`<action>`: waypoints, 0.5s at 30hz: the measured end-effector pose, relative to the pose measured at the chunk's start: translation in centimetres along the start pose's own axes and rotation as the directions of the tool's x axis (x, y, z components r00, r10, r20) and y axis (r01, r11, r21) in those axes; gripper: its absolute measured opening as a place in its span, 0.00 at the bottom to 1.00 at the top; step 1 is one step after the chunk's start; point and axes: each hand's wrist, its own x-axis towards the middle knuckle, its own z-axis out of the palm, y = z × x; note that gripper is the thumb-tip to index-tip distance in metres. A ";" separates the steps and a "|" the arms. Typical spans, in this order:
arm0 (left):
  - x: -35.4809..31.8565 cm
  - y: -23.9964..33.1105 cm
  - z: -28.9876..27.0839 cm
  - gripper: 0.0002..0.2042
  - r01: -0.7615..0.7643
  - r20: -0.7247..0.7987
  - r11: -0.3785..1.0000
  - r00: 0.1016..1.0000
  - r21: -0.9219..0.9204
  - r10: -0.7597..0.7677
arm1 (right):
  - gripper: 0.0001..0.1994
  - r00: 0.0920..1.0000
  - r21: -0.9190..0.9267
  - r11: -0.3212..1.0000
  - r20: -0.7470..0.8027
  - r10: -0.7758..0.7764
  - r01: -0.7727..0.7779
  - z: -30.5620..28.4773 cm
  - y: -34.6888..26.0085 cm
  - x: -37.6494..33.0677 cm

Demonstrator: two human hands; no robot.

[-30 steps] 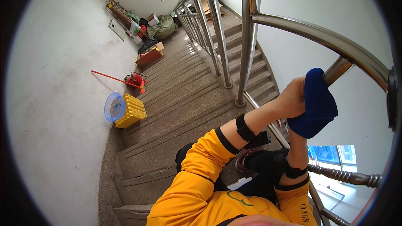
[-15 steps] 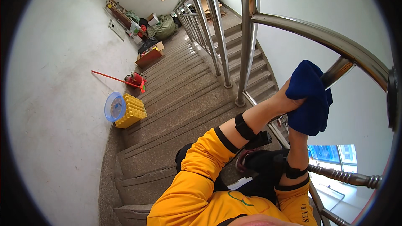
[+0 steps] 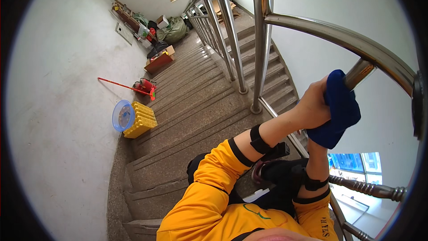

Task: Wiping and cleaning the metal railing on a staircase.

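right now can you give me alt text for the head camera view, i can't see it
Both hands, left hand uppermost, press a dark blue cloth around a shiny steel stair baluster just under the handrail; the right hand is mostly hidden behind the cloth. Below, grey stone stairs descend past a yellow plastic crate and blue round basin.

The cloth point(image 3: 339, 111) sits on the handrail point(image 3: 347, 40) at right, under the left hand point(image 3: 314, 107). Stairs point(image 3: 191, 107) run behind, railing posts point(image 3: 261, 44) to their right; a crate point(image 3: 140, 119) and basin point(image 3: 122, 115) stand against the left wall point(image 3: 58, 85).
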 end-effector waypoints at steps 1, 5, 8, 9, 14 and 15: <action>0.0 -0.2 0.1 0.14 -0.020 -0.021 0.999 1.000 0.039 0.020 | 0.23 1.000 -0.001 1.000 0.000 0.000 0.000 0.3 -0.3 0.1; 0.1 -0.6 -0.2 0.14 -0.062 -0.013 0.995 0.998 0.081 0.063 | 0.19 0.994 0.259 0.963 -0.054 0.095 -0.078 0.8 -0.8 -0.3; 0.1 -1.2 -1.0 0.13 -0.071 0.030 0.993 0.997 0.095 0.069 | 0.20 0.998 0.172 0.984 -0.030 0.060 -0.054 0.6 -2.5 0.3; 0.2 -1.3 -1.0 0.13 -0.074 0.031 0.993 0.997 0.092 0.071 | 0.20 1.000 -0.013 1.000 -0.023 0.012 -0.012 0.2 -3.0 0.6; 0.3 -1.4 -1.6 0.11 -0.059 0.121 0.996 0.991 0.074 0.049 | 0.20 0.996 0.398 0.915 -0.043 0.080 -0.056 0.8 -2.1 0.4; 0.2 -1.5 -1.7 0.11 -0.060 0.122 0.995 0.991 0.078 0.050 | 0.19 1.000 0.246 0.969 -0.018 -0.017 0.021 0.6 -2.8 0.8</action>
